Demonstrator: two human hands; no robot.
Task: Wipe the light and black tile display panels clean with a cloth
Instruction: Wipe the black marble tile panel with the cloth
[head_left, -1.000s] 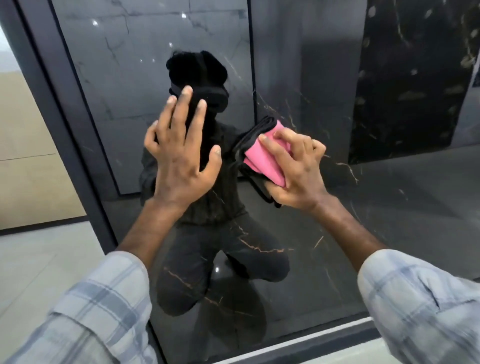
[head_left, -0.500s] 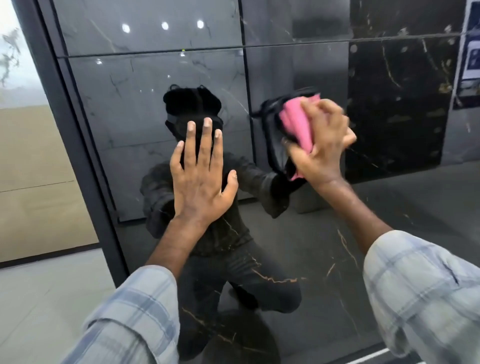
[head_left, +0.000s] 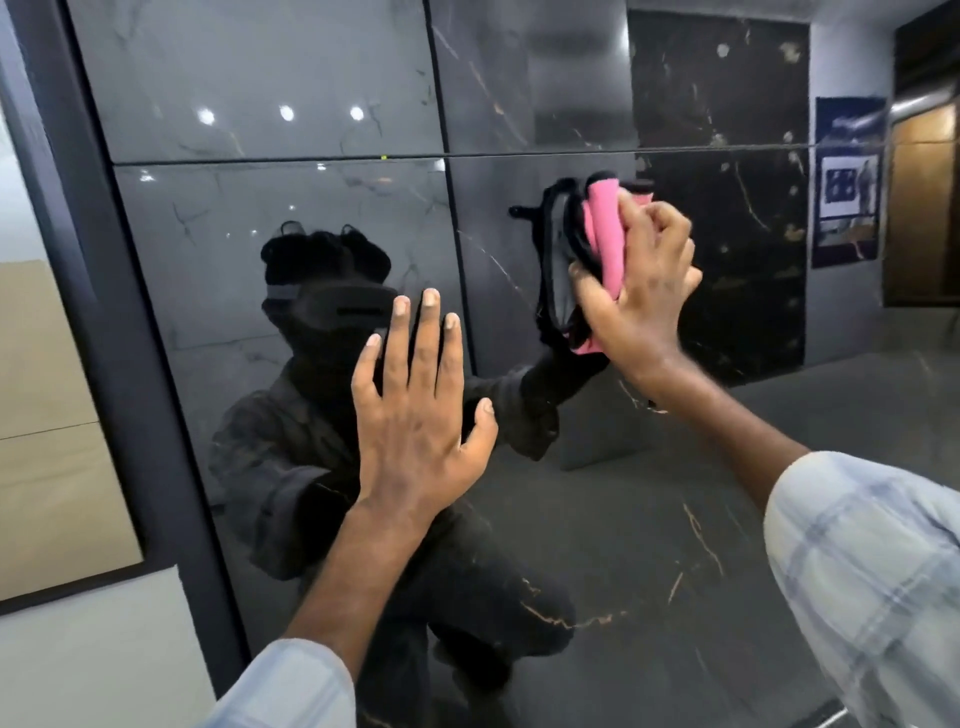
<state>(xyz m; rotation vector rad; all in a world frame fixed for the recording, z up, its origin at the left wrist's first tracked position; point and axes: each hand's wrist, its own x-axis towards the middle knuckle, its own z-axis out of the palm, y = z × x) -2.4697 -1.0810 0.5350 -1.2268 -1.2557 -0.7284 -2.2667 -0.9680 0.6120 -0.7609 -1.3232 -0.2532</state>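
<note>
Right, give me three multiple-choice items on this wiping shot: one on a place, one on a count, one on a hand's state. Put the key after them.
1. Where is the folded pink cloth relative to the left hand?
A. up and to its right
B. below it
C. under its palm

2. How many large bright light spots sit in a row on the upper tile of the glossy black marble-look panel?
A. one
B. three
C. six

3. What is the right hand doing?
A. lying flat
B. gripping the cloth
C. hanging idle

Key:
1 A, the cloth is higher and further right than the left hand.
2 B, three spots lie side by side.
3 B, its fingers curl round the cloth.
</note>
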